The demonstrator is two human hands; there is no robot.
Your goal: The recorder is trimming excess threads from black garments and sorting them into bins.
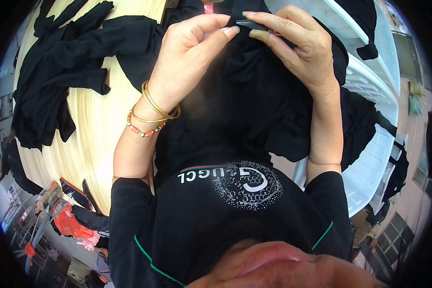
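At the top middle, my left hand (189,55) pinches an edge of a black garment (244,96) between thumb and forefinger. Facing it, my right hand (304,48) is closed around small dark thread snips (249,24), whose pointed tip reaches the pinched cloth close to my left fingertips. A tan covering wraps the tip of my right thumb. The garment hangs down from both hands across my front. Gold bangles and a beaded bracelet circle my left wrist. Exactly where the blades meet the cloth is too small to tell.
More black garments (81,53) lie spread over the pale wooden table (93,125) on the left. White plastic baskets (369,158) with black clothes in and over them stand on the right. A red bag (74,222) lies below the table's near-left edge.
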